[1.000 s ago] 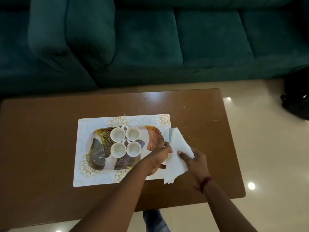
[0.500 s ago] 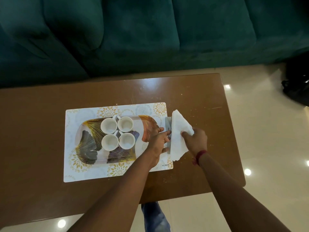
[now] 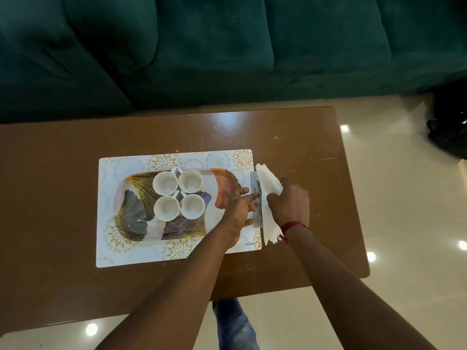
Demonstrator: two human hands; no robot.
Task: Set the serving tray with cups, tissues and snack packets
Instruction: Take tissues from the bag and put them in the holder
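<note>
Both hands hiding holder, tissues

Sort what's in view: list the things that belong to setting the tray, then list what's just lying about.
Part of the job:
serving tray
four white cups on the tray
tissues, held by the right hand
metal tissue holder, steadied by the left hand

Just there:
placemat under the tray
table
green sofa
dark bag on the floor

No snack packets are visible.

The right hand covered the middle of the tissues, and the metal holder between both hands was mostly hidden, too blurry to make out.
</note>
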